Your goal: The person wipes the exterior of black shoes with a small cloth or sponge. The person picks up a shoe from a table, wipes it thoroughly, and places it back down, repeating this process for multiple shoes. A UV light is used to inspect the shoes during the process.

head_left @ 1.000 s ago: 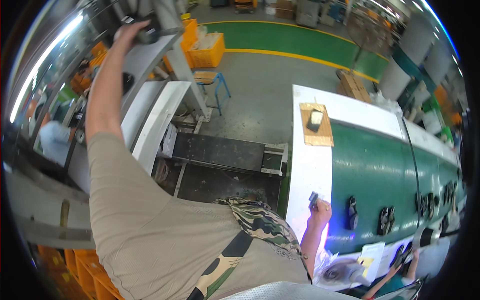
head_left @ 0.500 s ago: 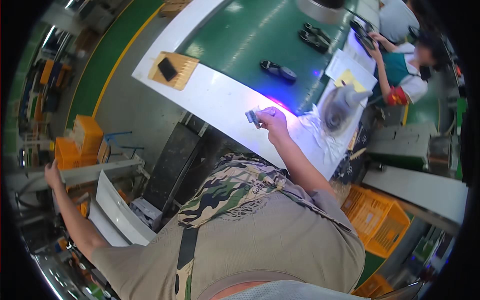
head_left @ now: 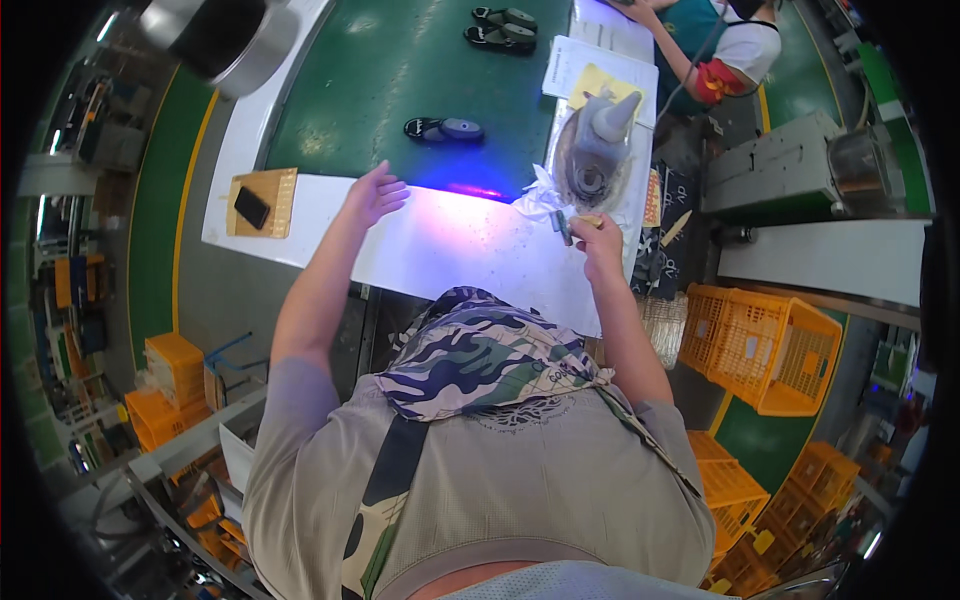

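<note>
Fingers of the left hand spread wide over the white table, holding nothing; right hand fingers pinch a small dark tool; a dark sandal lies just beyond the left fingers.

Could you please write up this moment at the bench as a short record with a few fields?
Setting: white bench beside a green conveyor belt
Left hand: open, fingers spread, over the bench edge, holding nothing
Right hand: closed on a small dark tool
Near right hand: grey cone-shaped piece in a clear bag
On belt: dark sandal; a pair of sandals farther off
Bench left end: black phone-like slab on a wooden tray
Lighting: violet glow at the belt edge
</note>
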`<control>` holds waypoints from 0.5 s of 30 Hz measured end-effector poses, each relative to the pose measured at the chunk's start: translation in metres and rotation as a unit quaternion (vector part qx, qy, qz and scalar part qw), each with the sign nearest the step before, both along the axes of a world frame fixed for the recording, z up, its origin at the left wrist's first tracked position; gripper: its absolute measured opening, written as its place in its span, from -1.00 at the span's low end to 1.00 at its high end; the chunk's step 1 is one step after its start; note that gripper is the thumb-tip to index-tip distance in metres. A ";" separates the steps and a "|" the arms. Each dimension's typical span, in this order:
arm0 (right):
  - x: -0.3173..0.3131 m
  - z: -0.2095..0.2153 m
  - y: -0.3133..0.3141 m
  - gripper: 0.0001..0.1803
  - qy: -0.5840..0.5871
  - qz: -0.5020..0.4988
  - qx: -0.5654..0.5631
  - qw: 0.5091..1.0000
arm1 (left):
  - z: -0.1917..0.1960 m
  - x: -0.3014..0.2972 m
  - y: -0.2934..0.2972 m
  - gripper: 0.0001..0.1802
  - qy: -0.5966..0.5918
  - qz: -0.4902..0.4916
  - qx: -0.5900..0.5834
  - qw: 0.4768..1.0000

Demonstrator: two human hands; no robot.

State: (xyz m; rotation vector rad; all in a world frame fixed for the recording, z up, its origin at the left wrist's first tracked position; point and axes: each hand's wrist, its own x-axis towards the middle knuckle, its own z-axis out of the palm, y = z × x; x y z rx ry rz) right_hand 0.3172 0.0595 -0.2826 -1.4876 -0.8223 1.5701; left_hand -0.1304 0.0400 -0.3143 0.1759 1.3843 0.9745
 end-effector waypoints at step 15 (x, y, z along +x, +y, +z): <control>0.018 -0.027 0.074 -0.92 -0.517 -0.014 0.284 0.807 | -0.090 0.076 0.182 -0.13 -0.060 0.056 -0.139 0.987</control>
